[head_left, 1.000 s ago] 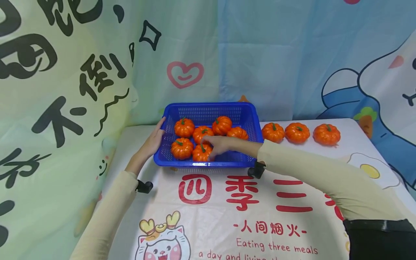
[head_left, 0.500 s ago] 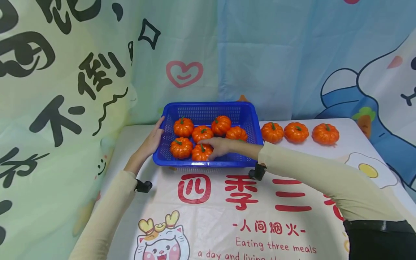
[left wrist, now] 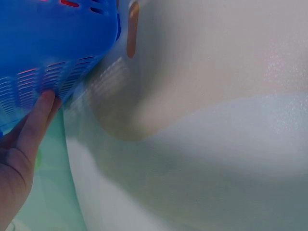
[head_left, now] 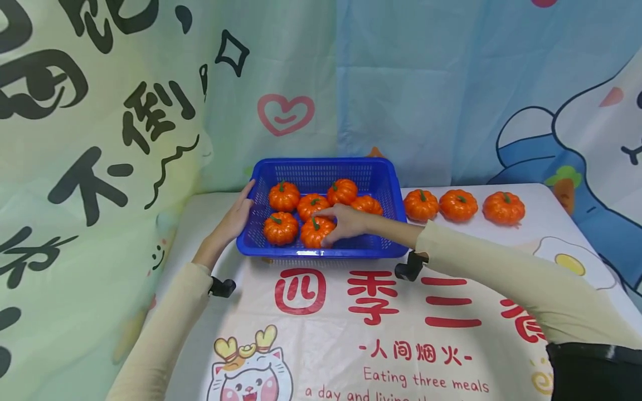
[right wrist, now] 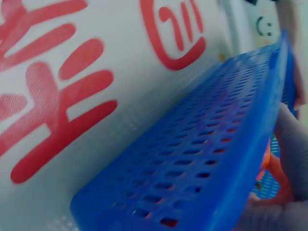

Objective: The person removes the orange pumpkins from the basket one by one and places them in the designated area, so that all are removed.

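A blue plastic basket (head_left: 321, 254) with slotted walls holds several glossy orange pumpkins, each with a green stem. At the basket's front, my right hand (head_left: 347, 220) grips a pumpkin (head_left: 316, 234), thumb on the near side and fingers over the far side. Another pumpkin (head_left: 280, 228) lies just left of it. My left hand (head_left: 237, 216) rests along the basket's left end. The left wrist view shows straight fingers (left wrist: 36, 122) touching the slotted wall (left wrist: 50, 79). In the right wrist view, the basket's wall (right wrist: 183, 149) hides most of the gripped pumpkin.
Right of the basket, three more pumpkins stand in a row; the middle one (head_left: 458, 205) is near the table's back edge. Printed cloth (head_left: 351, 356) covers the table. A patterned curtain (head_left: 401, 94) hangs close behind the basket.
My right hand has shifted slightly right, and the pumpkin in its grip has moved a little right with it. My left hand stays at the basket's end.
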Demonstrator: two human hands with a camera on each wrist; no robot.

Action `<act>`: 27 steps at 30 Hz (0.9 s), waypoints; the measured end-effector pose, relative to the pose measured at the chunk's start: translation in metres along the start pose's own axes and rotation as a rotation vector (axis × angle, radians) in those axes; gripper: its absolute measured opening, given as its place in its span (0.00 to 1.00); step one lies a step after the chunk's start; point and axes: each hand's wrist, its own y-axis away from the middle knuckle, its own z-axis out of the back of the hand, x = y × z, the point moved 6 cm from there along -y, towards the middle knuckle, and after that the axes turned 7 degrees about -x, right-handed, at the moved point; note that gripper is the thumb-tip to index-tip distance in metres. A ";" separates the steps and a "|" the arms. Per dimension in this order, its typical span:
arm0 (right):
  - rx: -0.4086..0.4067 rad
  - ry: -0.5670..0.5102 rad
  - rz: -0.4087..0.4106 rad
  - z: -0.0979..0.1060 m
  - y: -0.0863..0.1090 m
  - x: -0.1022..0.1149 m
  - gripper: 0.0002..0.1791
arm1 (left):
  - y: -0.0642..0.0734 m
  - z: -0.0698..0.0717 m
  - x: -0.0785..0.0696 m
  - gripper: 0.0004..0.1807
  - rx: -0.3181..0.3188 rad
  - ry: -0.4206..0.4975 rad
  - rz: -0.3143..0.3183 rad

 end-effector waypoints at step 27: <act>-0.172 -0.226 -0.321 0.057 0.136 -0.004 0.47 | -0.001 0.000 0.004 0.33 -0.013 -0.002 -0.006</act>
